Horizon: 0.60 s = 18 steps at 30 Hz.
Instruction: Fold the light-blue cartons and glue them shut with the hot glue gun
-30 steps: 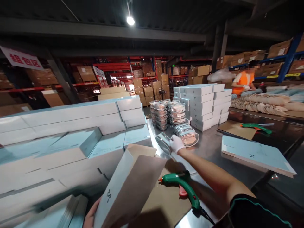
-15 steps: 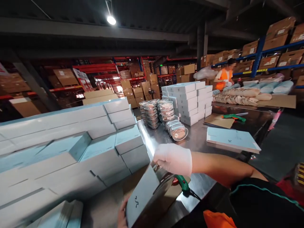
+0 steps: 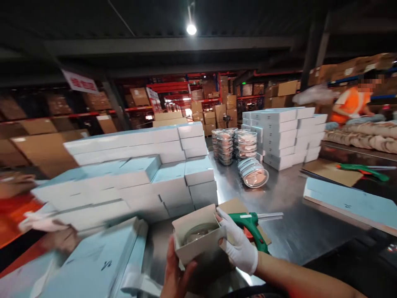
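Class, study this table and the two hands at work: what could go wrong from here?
The open box, held between the left hand and the gloved right hand, might spill the round container inside if tipped. The green glue gun lies close to the right hand, which could knock it. The leaning round containers may slide if the table is jolted.

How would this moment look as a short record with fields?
Left hand: bare, holding an open box
Right hand: white-gloved, holding the box's right side
In the box: round clear container, partly visible
Beside right hand: green glue gun
On the metal table: stacked round packs; a leaning row of packs
Far right: person in orange vest
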Each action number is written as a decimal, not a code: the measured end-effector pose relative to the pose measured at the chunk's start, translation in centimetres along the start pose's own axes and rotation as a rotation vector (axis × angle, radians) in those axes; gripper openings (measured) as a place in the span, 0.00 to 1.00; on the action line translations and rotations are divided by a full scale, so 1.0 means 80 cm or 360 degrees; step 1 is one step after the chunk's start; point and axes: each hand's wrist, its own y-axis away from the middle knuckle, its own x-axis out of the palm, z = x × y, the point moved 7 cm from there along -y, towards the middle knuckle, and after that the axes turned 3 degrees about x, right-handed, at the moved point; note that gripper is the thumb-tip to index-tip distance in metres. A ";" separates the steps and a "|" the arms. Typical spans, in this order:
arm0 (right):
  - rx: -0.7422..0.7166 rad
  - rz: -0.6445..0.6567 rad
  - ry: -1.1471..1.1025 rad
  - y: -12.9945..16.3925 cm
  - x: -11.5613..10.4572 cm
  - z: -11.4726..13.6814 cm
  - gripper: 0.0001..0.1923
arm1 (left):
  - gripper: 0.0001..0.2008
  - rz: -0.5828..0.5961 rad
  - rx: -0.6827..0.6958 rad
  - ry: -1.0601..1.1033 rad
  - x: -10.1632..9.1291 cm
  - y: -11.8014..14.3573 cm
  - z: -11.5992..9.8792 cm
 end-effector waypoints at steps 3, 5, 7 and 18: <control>0.0200 -0.0062 -0.0385 -0.027 0.014 0.000 0.36 | 0.26 0.0123 0.0186 0.0102 0.005 -0.023 -0.023; 0.0362 -0.0212 -0.0416 -0.044 0.016 -0.006 0.32 | 0.28 0.0169 0.0195 0.0242 0.011 -0.033 -0.025; 0.0469 -0.0451 -0.0290 -0.054 0.012 -0.015 0.24 | 0.37 0.0019 0.0165 0.0396 0.009 -0.038 -0.018; 0.0914 -0.0099 0.1209 -0.012 -0.143 -0.103 0.20 | 0.39 -0.0139 0.0018 0.0382 -0.015 -0.064 -0.022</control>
